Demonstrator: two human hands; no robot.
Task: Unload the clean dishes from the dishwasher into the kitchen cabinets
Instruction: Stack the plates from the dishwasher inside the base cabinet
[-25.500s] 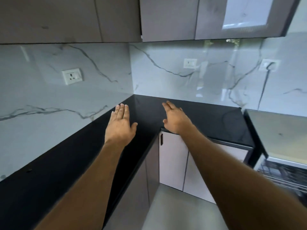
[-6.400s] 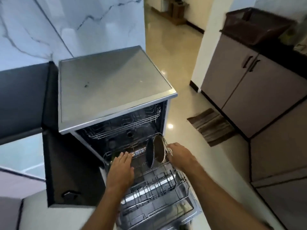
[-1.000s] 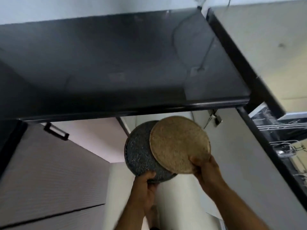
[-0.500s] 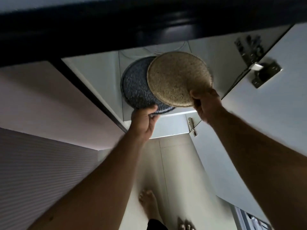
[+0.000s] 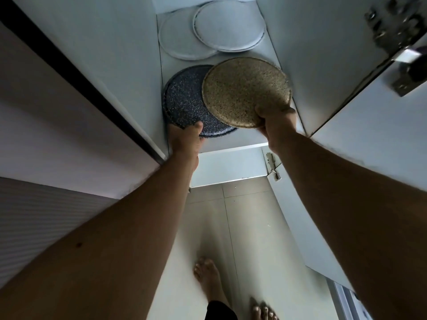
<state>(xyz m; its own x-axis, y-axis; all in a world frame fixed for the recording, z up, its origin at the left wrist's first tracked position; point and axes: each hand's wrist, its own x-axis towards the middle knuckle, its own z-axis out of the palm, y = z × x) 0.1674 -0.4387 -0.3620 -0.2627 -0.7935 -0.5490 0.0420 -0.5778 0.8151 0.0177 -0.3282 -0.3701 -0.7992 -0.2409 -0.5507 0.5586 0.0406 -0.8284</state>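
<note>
While both arms are stretched into the open lower cabinet, a dark speckled plate point(image 5: 184, 100) is gripped at its near rim by the left hand point(image 5: 184, 137), thumb curled over the edge. A tan speckled plate point(image 5: 245, 91) is pinched at its near edge by the right hand point(image 5: 276, 121) and overlaps the dark one on the right side. Both plates are held above the white cabinet shelf point(image 5: 231, 142) (whether either touches it cannot be told). Further back on the shelf, two white plates point(image 5: 208, 31) are seen overlapping. A metal hinge point(image 5: 406, 72) is fixed on the open cabinet door point(image 5: 369, 158) at right. Bare feet point(image 5: 208, 278) are seen on the tiled floor point(image 5: 208, 227) below.
</note>
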